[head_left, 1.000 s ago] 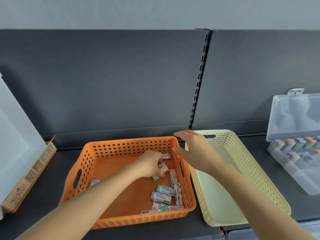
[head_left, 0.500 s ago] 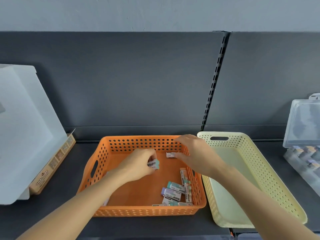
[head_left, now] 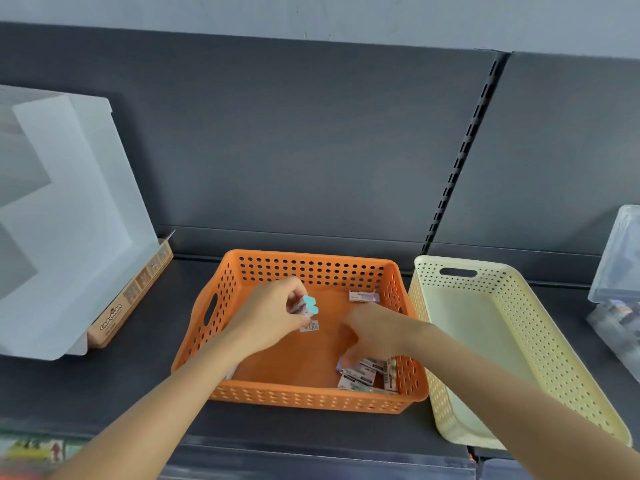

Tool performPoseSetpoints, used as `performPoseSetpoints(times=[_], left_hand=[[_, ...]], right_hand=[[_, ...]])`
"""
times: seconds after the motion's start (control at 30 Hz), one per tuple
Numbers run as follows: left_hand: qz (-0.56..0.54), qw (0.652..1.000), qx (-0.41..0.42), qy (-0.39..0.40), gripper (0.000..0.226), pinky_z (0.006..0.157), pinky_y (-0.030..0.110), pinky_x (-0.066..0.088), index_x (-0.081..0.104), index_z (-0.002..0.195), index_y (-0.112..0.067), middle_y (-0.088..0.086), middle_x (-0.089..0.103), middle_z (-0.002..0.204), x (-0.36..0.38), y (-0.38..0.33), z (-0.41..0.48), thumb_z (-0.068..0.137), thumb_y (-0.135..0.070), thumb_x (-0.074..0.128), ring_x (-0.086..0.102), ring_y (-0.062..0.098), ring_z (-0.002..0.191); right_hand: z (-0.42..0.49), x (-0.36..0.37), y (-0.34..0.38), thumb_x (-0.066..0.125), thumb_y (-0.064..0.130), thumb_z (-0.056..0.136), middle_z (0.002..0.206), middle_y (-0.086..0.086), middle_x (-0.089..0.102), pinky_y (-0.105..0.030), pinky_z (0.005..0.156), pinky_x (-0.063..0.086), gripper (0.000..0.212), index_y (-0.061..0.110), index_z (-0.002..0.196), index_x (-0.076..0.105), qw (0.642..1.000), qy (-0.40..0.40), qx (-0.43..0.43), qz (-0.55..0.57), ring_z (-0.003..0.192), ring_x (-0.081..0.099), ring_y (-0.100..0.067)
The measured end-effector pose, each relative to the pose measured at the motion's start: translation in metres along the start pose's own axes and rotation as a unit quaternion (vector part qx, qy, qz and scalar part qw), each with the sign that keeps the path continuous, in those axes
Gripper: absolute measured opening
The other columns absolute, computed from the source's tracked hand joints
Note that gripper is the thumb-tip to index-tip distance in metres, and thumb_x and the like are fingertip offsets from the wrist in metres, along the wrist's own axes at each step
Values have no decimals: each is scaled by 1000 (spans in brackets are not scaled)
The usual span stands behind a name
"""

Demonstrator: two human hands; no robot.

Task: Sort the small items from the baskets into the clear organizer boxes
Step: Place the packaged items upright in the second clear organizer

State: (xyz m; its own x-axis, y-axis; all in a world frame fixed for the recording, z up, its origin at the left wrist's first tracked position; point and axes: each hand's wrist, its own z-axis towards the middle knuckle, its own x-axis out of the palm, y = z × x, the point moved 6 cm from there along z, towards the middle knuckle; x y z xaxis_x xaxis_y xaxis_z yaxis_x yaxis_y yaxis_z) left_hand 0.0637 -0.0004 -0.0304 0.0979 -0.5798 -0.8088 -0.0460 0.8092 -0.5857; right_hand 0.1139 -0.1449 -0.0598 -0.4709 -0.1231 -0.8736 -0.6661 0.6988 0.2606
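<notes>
An orange perforated basket [head_left: 221,306] sits on the dark shelf in the middle of the view. My left hand [head_left: 273,313] hovers inside it and grips a small bunch of wrapped erasers [head_left: 306,306], one with a teal end. My right hand [head_left: 374,332] reaches down into the basket's near right corner, fingers curled over a pile of several wrapped erasers [head_left: 363,374]; whether it grips one is hidden. A single eraser [head_left: 363,296] lies near the basket's far wall.
A pale yellow perforated basket [head_left: 512,306] stands right of the orange one. A clear organizer box [head_left: 616,271] with its lid up shows at the right edge. On the left, a translucent white lid [head_left: 69,216] leans over a cardboard box [head_left: 131,296].
My right hand left the orange basket's far right rim and dropped into its near right corner onto the pile. My left hand lifted a little with the erasers. The view shifted left.
</notes>
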Motion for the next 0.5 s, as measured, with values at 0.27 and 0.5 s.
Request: performPoseSetpoints(times=[0.27,0.5], left_hand=[[-17,1000,-2,0,20,58,6,40,58,92,-27,-17,61,88,3,2,-1,80,-28,74,58,-2,76],[-28,1000,-13,-5,19,59,8,41,58,92,-25,-17,61,88,2,8,-1,80,-26,73,59,0,75]], right_hand=[[12,3,-6,71,43,80,106,-4,65,-30,81,54,46,9,108,59,999,-1,43,1,92,64,-19],[8,4,-3,76,36,76,114,-3,62,-29,83,53,51,11,117,57,998,20,40,-34,99,62,-19]])
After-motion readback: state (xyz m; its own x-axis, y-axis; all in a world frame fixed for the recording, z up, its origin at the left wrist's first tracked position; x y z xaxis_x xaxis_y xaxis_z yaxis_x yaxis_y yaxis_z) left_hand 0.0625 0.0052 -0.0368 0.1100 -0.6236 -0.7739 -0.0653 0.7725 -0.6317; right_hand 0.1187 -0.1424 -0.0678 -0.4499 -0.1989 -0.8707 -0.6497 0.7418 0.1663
